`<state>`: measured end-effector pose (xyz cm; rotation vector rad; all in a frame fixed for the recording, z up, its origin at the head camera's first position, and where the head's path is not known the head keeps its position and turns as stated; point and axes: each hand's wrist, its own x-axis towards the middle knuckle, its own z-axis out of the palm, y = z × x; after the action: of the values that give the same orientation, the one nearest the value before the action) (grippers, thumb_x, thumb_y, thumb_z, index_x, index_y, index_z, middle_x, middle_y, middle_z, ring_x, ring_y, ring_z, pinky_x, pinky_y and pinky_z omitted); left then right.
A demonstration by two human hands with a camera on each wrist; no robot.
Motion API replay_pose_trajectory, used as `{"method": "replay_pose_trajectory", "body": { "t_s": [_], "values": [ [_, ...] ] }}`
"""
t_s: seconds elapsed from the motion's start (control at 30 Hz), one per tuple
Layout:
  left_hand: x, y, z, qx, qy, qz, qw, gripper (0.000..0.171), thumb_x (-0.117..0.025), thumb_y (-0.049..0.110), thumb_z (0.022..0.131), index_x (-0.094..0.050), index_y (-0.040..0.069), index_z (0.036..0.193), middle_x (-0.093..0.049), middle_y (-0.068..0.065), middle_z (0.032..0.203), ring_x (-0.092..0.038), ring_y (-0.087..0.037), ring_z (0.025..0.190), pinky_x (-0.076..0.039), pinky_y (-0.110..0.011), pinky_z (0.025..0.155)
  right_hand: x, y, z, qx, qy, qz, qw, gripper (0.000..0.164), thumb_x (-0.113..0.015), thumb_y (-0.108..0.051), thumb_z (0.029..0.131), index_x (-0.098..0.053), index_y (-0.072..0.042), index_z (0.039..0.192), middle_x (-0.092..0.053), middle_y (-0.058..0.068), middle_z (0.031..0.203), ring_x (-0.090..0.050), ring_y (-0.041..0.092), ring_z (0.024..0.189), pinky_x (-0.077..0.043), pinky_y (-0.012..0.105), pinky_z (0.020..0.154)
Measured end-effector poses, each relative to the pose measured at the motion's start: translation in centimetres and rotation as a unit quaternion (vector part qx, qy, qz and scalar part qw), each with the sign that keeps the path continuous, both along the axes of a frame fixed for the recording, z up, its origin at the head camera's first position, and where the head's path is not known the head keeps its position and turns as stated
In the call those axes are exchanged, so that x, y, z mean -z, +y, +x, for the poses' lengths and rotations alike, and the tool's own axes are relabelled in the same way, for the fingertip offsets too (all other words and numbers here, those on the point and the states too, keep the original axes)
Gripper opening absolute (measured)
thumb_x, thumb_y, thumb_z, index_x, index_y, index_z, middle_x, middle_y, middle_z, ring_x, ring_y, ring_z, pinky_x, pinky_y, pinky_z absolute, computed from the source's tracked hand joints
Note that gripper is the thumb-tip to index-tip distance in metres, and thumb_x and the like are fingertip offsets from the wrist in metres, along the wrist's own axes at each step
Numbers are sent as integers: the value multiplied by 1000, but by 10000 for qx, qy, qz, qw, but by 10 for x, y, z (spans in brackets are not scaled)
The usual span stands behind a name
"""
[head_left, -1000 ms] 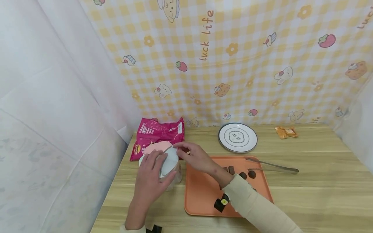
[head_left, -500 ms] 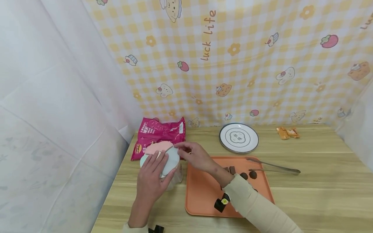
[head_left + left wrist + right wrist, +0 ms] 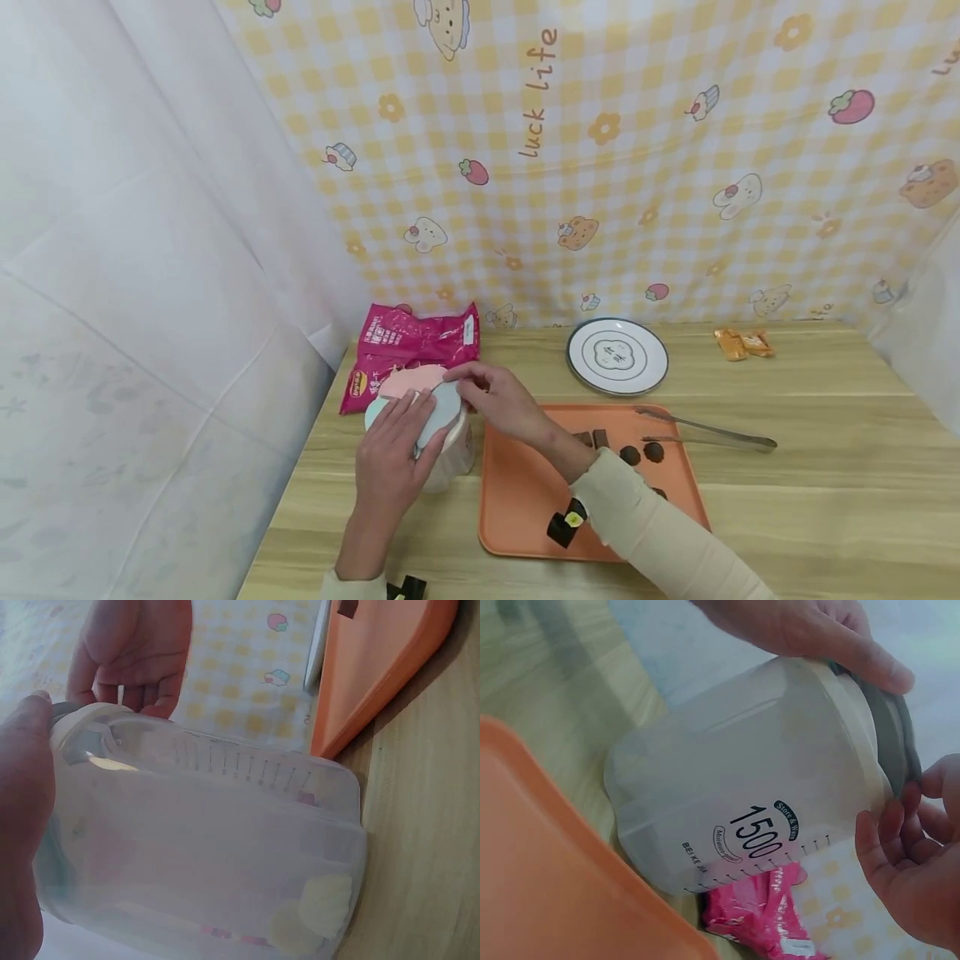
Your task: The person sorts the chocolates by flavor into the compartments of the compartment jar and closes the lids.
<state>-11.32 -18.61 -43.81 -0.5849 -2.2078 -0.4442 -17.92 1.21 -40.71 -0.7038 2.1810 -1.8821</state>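
A translucent plastic canister [image 3: 727,757] stands on the table at the left, its lid [image 3: 410,382] split into pink, mint and blue-grey sections. My left hand [image 3: 393,446] rests on the lid with fingers extended, its thumb along the near side. At the lid's right edge, the thumb and fingers of my right hand [image 3: 504,402] pinch the blue-grey section [image 3: 892,739]. That section looks tilted against the rest of the lid. Pale, ridged pieces [image 3: 327,906] lie at the canister's bottom in the left wrist view.
Behind the canister lies a magenta snack bag [image 3: 420,335]. An orange tray [image 3: 517,500] to the right carries chocolates [image 3: 653,452] and metal tongs [image 3: 720,431]. Further back are a white plate [image 3: 617,357] and small orange packets [image 3: 742,343].
My left fingers have flattened on the lid. The blue-grey section now looks narrower and more tilted, with its side edge showing. My right hand stays at the rim.
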Motion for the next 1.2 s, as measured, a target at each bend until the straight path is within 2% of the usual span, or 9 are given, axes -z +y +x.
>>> {"method": "replay_pose_trajectory", "body": {
  "t_s": [0.1,0.2,0.27,0.43,0.67,0.77,0.87,1.13,1.2],
  "values": [
    [-1,2,0,-2,57,148,9999,60,-44,50,108,-72,1,127,-71,-14,125,-68,-35,116,-52,-54,98,-4,0,0,11,109,70,9999,26,-56,-19,106,-72,-10,124,-65,5,94,-61,29,83,-58,49,73],
    [0,4,0,-9,28,313,9995,59,-44,48,108,-71,0,127,-71,-15,124,-68,-35,115,-51,-55,99,-5,2,-3,-33,84,-29,10000,26,-55,-19,107,-72,-9,124,-66,5,95,-60,34,83,-55,38,68],
    [0,4,0,-7,-25,421,9991,58,-43,47,108,-71,-1,127,-71,-15,124,-68,-35,115,-51,-55,100,-6,4,-5,-120,79,-138,9998,26,-55,-17,107,-70,-6,126,-67,6,101,-60,33,86,-55,36,72],
    [1,5,0,-92,-135,529,9985,56,-42,43,108,-69,-1,129,-71,-16,124,-68,-36,115,-49,-55,102,-8,12,-8,-314,227,-165,9991,29,-57,-17,106,-67,-4,131,-69,5,116,-62,22,98,-56,41,87],
    [0,6,0,-271,-201,529,9980,50,-44,37,108,-69,0,130,-71,-16,125,-68,-35,116,-49,-53,103,-8,29,-3,-230,522,370,9977,24,-58,-16,105,-72,-7,123,-71,3,115,-65,22,97,-58,39,80],
    [1,6,0,-263,-183,648,9974,42,-53,27,102,-68,2,133,-70,-15,127,-68,-34,115,-50,-53,102,-4,38,0,-99,623,696,9956,21,-59,-18,105,-74,-12,119,-71,-2,115,-66,19,100,-59,37,80],
    [1,6,0,-206,-187,828,9962,43,-60,19,96,-66,5,137,-69,-12,130,-69,-34,114,-51,-54,100,1,50,3,68,727,914,9931,18,-61,-16,104,-75,-17,116,-70,-5,114,-67,16,101,-58,36,84],
    [1,8,-1,-359,-172,939,9948,37,-57,18,97,-68,3,129,-72,-15,122,-71,-35,108,-54,-56,94,20,102,16,286,753,1252,9889,21,-58,-22,106,-72,-18,121,-70,3,121,-64,15,106,-55,41,89],
    [0,8,0,-399,-214,973,9942,36,-57,17,97,-68,2,128,-72,-16,121,-71,-36,108,-55,-57,94,24,116,20,419,796,1312,9873,21,-58,-22,106,-72,-18,122,-70,1,120,-64,16,107,-55,43,90]
  ]
}}
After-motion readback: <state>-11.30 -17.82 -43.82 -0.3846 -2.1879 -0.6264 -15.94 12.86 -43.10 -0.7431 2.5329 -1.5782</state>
